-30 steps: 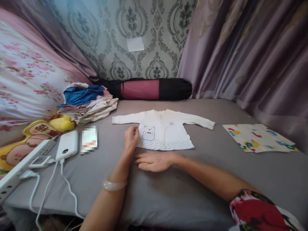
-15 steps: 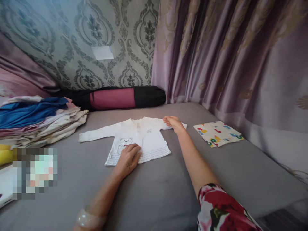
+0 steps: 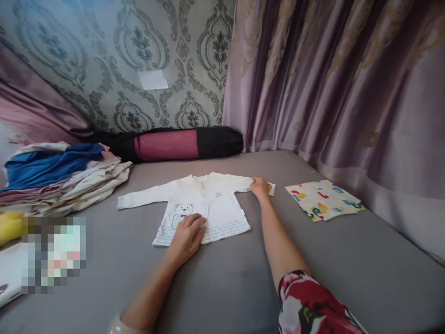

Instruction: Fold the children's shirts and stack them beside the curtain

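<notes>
A small white long-sleeved baby shirt (image 3: 194,199) lies spread flat on the grey bed sheet, with a bear print at the lower left and a line-drawn motif on the chest. My left hand (image 3: 187,235) rests on its lower front, fingers lying flat over the edge of the bear print. Near the cuff of the right-hand sleeve, my right hand (image 3: 260,187) is closed on the cloth with curled fingers; the cuff end shows just past it. A folded cream cloth with colourful letter prints (image 3: 323,199) lies further right, apart from my hands.
A heap of clothes (image 3: 62,171) sits at the left, with a yellow item (image 3: 10,227) and a white object (image 3: 14,269) in front of it. A black and maroon bolster-shaped bag (image 3: 167,144) lies along the wall. Purple curtains (image 3: 313,93) hang at the right.
My right hand has come down onto the sleeve near the cuff and closed on it. My left hand stays on the shirt's front. The view has shifted slightly.
</notes>
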Motion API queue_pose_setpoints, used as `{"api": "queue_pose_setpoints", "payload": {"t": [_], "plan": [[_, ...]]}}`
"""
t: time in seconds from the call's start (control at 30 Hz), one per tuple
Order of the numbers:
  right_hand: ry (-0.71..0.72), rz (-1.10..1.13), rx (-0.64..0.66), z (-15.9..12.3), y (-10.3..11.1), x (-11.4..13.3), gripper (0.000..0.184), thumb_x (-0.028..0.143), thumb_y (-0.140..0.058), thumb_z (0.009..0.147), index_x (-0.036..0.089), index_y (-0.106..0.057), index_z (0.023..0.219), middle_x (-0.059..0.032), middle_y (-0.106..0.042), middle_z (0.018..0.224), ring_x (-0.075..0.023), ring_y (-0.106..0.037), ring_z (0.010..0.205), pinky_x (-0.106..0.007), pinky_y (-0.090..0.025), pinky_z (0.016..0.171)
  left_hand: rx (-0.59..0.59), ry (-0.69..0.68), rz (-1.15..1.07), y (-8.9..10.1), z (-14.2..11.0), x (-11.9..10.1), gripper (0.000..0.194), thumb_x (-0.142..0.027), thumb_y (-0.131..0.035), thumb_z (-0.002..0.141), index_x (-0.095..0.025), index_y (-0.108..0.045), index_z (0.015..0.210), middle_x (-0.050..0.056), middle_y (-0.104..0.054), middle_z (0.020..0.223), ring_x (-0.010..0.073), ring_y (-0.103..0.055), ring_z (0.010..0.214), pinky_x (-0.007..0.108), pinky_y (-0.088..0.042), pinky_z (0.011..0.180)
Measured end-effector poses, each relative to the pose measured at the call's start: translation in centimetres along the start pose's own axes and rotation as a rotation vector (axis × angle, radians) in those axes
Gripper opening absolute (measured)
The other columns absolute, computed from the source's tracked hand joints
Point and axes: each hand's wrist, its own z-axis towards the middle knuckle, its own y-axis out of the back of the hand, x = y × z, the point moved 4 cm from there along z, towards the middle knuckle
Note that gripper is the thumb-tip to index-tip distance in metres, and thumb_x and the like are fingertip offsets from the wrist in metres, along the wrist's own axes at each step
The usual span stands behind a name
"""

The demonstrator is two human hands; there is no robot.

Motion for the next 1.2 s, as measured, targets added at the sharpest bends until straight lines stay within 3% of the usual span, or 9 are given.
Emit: {"api": "queue_pose_setpoints", "payload": {"t": [0.1,0.3,0.47,0.63,0.83,1.0,1.2], "plan": [[-0.027,-0.217,-0.083,0.2,1.0,-1.4,0.042,0.011,-0.041,0.083,0.018,-0.066,0.116,-0.0149,-0.061,0.122,-0.0289,-0.048,0.120,-0.047,-0.030,0.101,0.017,0.005,0.006,0.1,0.1,-0.1,0.029,-0.033,-0.040,0.093,-0.027,-0.060,0.114,0.009,-0.059,0.120,0.0253,-0.055,0.109,0.043,-0.044,0.094],[-0.224,-0.289,-0.143,0.4,2.6,-3.6,0.039,0.018,-0.041,0.085,0.012,-0.063,0.117,-0.0188,-0.056,0.125,-0.0321,-0.048,0.119,-0.048,-0.035,0.096,0.120,-0.018,0.026,1.1,2.2,-0.3,0.027,-0.032,-0.040,0.092,-0.023,-0.064,0.100,0.009,-0.064,0.101,0.0233,-0.059,0.093,0.038,-0.045,0.086],[-0.287,-0.289,-0.161,0.9,2.7,-4.3,0.040,0.027,-0.049,0.083,0.012,-0.064,0.116,-0.0223,-0.055,0.125,-0.0343,-0.047,0.120,-0.049,-0.036,0.096,0.141,0.041,0.029,0.5,6.7,0.4,0.027,-0.026,-0.040,0.091,-0.020,-0.066,0.093,0.008,-0.066,0.087,0.0220,-0.060,0.086,0.033,-0.046,0.080],[-0.307,-0.203,-0.104,2.1,2.7,-4.9,0.037,0.026,-0.054,0.077,0.017,-0.069,0.110,-0.0201,-0.062,0.115,-0.0326,-0.057,0.109,-0.046,-0.042,0.090,0.123,-0.071,-0.043,-2.1,12.3,0.5,0.028,-0.022,-0.041,0.089,-0.016,-0.064,0.103,0.011,-0.066,0.103,0.0223,-0.060,0.099,0.035,-0.045,0.091],[-0.114,0.230,-0.189,4.1,3.8,-3.9,0.039,0.041,-0.061,0.072,0.016,-0.070,0.100,-0.0107,-0.070,0.089,-0.0243,-0.065,0.083,-0.032,-0.049,0.072,0.137,-0.107,-0.062,-5.9,18.0,0.9,0.036,-0.019,-0.045,0.084,-0.013,-0.059,0.116,0.013,-0.062,0.120,0.0237,-0.055,0.114,0.038,-0.039,0.103],[0.011,0.690,-0.349,4.2,4.0,-2.0,0.040,0.045,-0.063,0.069,0.013,-0.068,0.093,-0.0052,-0.068,0.076,-0.0169,-0.062,0.068,-0.026,-0.049,0.062,0.233,-0.061,-0.027,-8.0,19.5,1.9,0.048,-0.034,-0.047,0.086,-0.015,-0.050,0.131,0.013,-0.047,0.140,0.0263,-0.040,0.130,0.042,-0.031,0.109],[-0.152,1.220,-0.230,3.6,2.6,0.3,0.033,0.041,-0.072,0.067,0.017,-0.062,0.087,0.0044,-0.063,0.062,-0.0113,-0.060,0.056,-0.022,-0.050,0.053,0.372,0.063,0.004,-7.7,19.7,2.3,0.066,-0.058,-0.044,0.085,-0.025,-0.037,0.142,0.008,-0.031,0.152,0.0309,-0.025,0.138,0.046,-0.025,0.110]]}}
